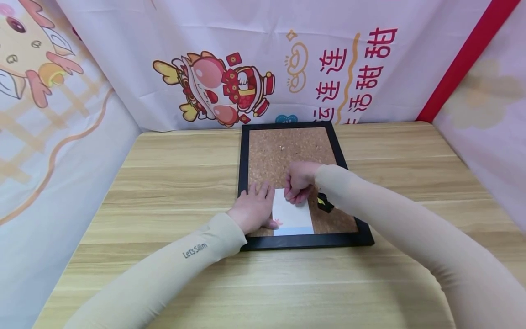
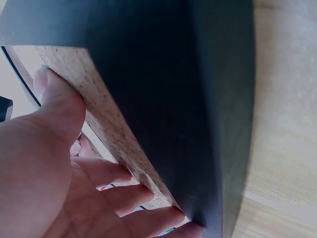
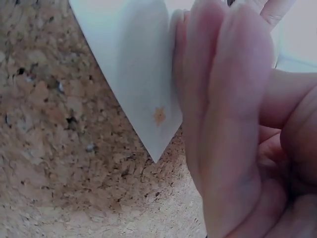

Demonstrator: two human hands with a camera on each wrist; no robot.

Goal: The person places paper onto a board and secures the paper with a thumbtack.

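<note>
A white sheet of paper (image 1: 289,214) with a pale blue band and a small pink figure lies on a cork board (image 1: 269,155) in a black frame (image 1: 306,241). My left hand (image 1: 255,208) rests spread along the paper's left edge, thumb at its lower left corner, fingertips on the cork. My right hand (image 1: 302,180) bears down on the paper's upper part with curled fingers. In the right wrist view, those fingers (image 3: 233,109) stand over the paper (image 3: 133,74), beside a corner with an orange mark. Whatever lies between them is hidden.
A black and yellow object (image 1: 324,202) lies on the cork, partly behind the right sleeve. The framed board lies on a wood-grain table (image 1: 176,183), its far edge against a printed cloth backdrop (image 1: 255,41). Cloth also hangs at the left and right sides.
</note>
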